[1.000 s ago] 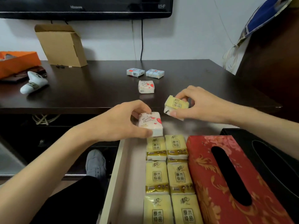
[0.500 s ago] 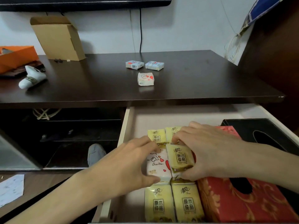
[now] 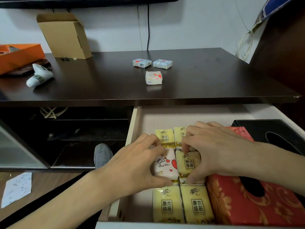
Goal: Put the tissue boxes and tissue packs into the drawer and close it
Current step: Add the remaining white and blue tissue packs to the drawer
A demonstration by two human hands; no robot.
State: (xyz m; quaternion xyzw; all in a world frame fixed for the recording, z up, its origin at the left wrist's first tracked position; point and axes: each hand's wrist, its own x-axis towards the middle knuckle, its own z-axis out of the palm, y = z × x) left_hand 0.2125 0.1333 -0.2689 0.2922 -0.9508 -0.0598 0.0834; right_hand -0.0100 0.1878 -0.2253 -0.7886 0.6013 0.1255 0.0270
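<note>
The drawer stands open below the dark tabletop. Inside lie several yellow tissue packs, a red tissue box and a black tissue box. My left hand grips a white pack with red hearts on top of the yellow packs. My right hand grips a yellow pack right beside it. Three small packs remain on the tabletop: two light blue ones and a white heart-printed one.
An open cardboard box stands at the back left of the tabletop, with an orange box and a white object further left. Open shelves lie left of the drawer. A shoe and paper are on the floor.
Both hands carried their packs from above the drawer's back down onto the rows of yellow packs and now press them in side by side.
</note>
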